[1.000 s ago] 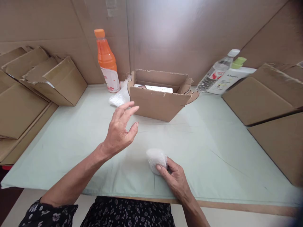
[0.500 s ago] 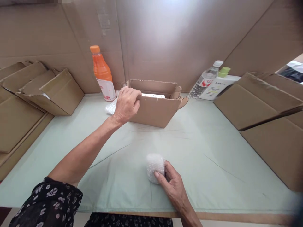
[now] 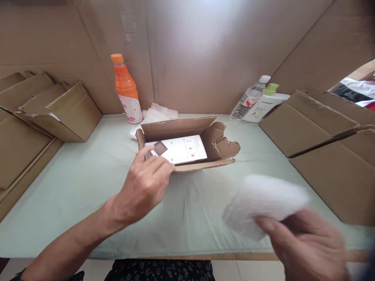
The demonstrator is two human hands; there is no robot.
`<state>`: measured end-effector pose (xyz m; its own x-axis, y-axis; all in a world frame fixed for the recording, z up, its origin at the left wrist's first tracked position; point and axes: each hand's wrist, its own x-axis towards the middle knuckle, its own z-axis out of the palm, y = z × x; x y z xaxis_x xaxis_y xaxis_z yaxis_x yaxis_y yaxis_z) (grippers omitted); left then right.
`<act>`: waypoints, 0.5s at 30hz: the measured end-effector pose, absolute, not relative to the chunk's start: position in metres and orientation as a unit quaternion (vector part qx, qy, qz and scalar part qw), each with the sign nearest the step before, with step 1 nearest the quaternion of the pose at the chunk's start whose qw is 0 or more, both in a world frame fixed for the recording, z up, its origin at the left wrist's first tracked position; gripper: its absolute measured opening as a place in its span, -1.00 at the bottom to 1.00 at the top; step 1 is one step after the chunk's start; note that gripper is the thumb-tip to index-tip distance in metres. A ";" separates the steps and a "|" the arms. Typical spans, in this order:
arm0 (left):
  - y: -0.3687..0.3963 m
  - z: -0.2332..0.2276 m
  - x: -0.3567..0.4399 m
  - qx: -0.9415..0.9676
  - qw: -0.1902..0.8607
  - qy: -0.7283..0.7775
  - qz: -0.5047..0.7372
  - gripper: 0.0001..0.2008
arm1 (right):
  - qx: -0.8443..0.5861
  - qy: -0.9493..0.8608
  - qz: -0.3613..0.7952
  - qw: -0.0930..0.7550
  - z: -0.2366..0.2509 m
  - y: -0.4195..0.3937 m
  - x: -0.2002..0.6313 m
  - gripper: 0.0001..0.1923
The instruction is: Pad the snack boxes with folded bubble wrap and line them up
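Observation:
An open cardboard box (image 3: 211, 164) sits mid-table, tilted so its inside faces me, with a white printed carton (image 3: 187, 149) lying in it. My left hand (image 3: 148, 179) grips the box's near wall at the left, its index finger reaching over the edge by the carton's dark square. At the lower right, my right hand (image 3: 310, 238) pinches a bubble-wrap bundle (image 3: 263, 203) between thumb and fingers, held above the table and blurred by motion. What the wrap contains, if anything, cannot be made out.
An orange bottle (image 3: 126, 89) stands at the back left beside more bubble wrap (image 3: 161, 113). A clear plastic bottle (image 3: 249, 99) and a white bottle with a green cap (image 3: 266, 107) lean at the back right. Cardboard boxes (image 3: 319, 156) line the right; others (image 3: 73, 117) stand left.
The box has come nearer and tipped toward me, exposing the carton and the wrap behind. My left hand moved down with it. My right hand lifted the bubble-wrap bundle and carried it right.

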<state>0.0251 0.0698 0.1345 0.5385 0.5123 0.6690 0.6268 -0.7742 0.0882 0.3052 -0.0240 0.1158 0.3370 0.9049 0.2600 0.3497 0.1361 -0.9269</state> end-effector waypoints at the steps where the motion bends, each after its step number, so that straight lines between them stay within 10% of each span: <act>1: 0.060 0.135 0.025 -0.877 0.078 -0.326 -0.344 -0.77 | -0.626 -0.501 0.203 0.562 0.124 -0.019 0.305 -0.75; 7: 0.034 0.137 0.028 -0.884 0.070 -0.335 -0.319 -0.74 | -0.667 -0.590 -0.060 0.451 0.153 0.048 0.291 -0.68; 15: 0.057 0.133 0.027 -0.868 0.092 -0.351 -0.338 -0.77 | -0.691 -0.710 -0.018 0.139 0.170 0.101 0.281 -0.60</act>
